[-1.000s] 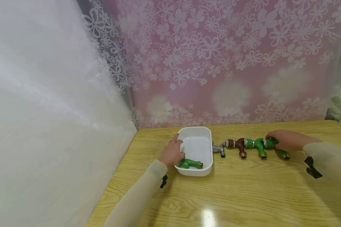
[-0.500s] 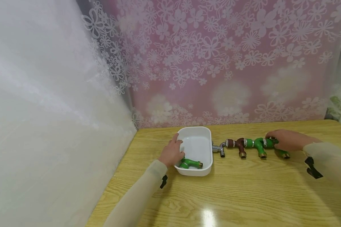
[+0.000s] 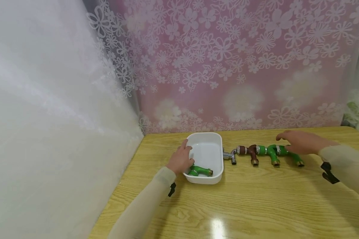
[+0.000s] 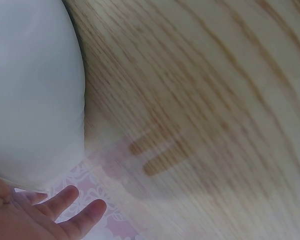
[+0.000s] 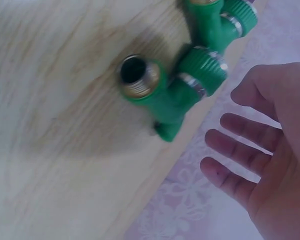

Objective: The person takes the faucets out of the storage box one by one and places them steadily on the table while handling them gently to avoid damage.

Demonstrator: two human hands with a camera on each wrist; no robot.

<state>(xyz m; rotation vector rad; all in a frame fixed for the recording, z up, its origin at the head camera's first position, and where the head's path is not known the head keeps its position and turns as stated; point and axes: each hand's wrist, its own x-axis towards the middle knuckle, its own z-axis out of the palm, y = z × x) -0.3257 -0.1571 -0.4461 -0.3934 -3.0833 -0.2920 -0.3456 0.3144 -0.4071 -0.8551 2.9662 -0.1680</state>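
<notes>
My left hand (image 3: pixel 180 161) rests at the left rim of a white plastic basin (image 3: pixel 204 180), its fingers loosely spread in the left wrist view, beside the basin's outer wall (image 4: pixel 35 90). Inside the basin, near that hand, lies a green tap (image 3: pixel 201 171) with a brass end. My right hand (image 3: pixel 305 142) hovers over the rightmost green tap (image 3: pixel 296 159) of a row. In the right wrist view a gap separates its relaxed, empty fingers (image 5: pixel 235 145) from this green tap (image 5: pixel 162 102), whose threaded brass mouth faces the camera.
Leftward along the row come another green tap (image 3: pixel 271 152), a dark red tap (image 3: pixel 253 154) and a silver tap (image 3: pixel 233 157) close to the basin. All lie on a wood-grain table (image 3: pixel 242 205). Behind the table hangs a pink flowered curtain (image 3: pixel 242 66); a white sheet (image 3: pixel 48 116) borders the left.
My right hand has let go of the rightmost green tap and risen slightly above it, so more of the tap shows. The left hand and basin have stayed in place.
</notes>
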